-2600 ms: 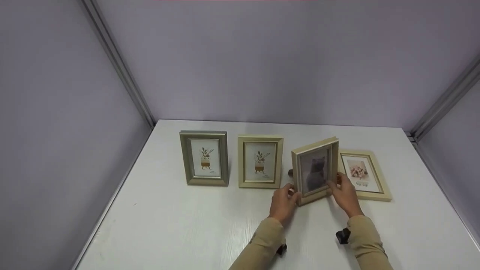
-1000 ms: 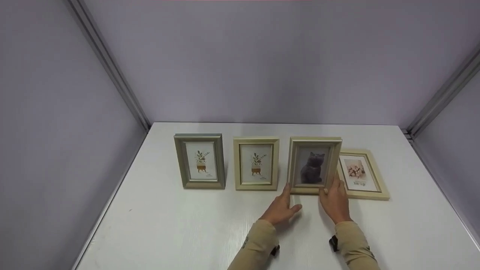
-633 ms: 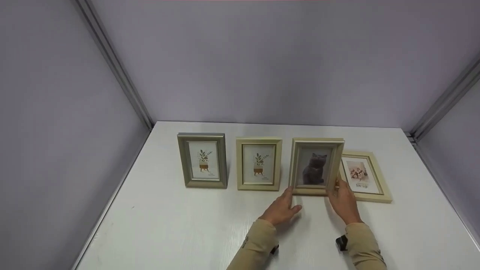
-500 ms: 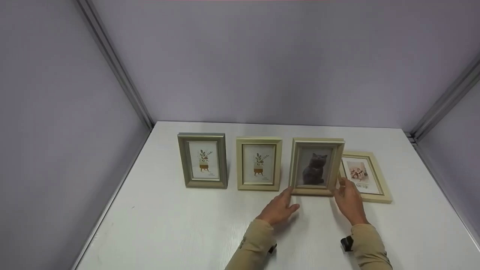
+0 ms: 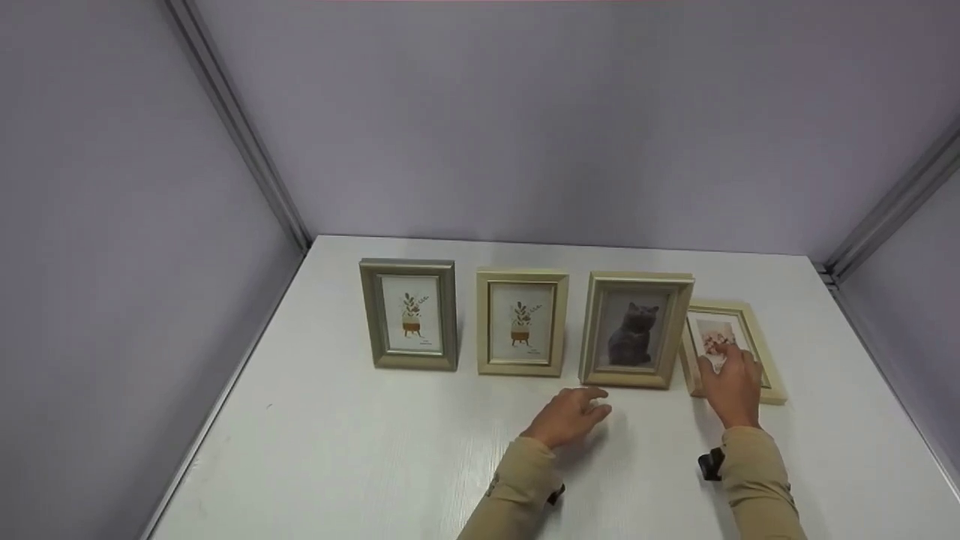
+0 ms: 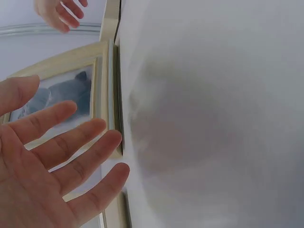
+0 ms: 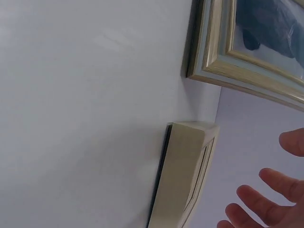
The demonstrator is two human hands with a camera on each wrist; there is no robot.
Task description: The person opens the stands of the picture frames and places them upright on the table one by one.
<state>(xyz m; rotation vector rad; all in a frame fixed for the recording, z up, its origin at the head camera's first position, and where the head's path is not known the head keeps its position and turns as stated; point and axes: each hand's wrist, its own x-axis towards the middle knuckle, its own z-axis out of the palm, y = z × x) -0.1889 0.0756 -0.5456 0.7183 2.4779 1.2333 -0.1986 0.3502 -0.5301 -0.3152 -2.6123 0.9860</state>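
A picture frame with a grey cat photo (image 5: pixel 634 330) stands upright on the white table. My left hand (image 5: pixel 564 417) hovers just in front of its lower left corner, with its fingers loosely spread and holding nothing. The left wrist view shows that palm and the frame's wooden edge (image 6: pixel 105 76) behind the fingers. Over a cream frame with a pink flower picture (image 5: pixel 707 327), lying flat, is my right hand (image 5: pixel 731 384), partly hiding it. In the right wrist view the fingers (image 7: pixel 259 202) are spread above that flat frame (image 7: pixel 183 166), apart from it.
To the left, a grey-green frame (image 5: pixel 409 360) and a cream frame (image 5: pixel 520 367) stand upright, each with a potted plant print. Walls enclose the white table (image 5: pixel 360 457) at the back and both sides. The flat frame lies close against the cat frame's right side.
The cat frame was turned to face forward and set standing, then both hands let go. My right hand has moved right, over the flat frame; my left has drawn slightly away.
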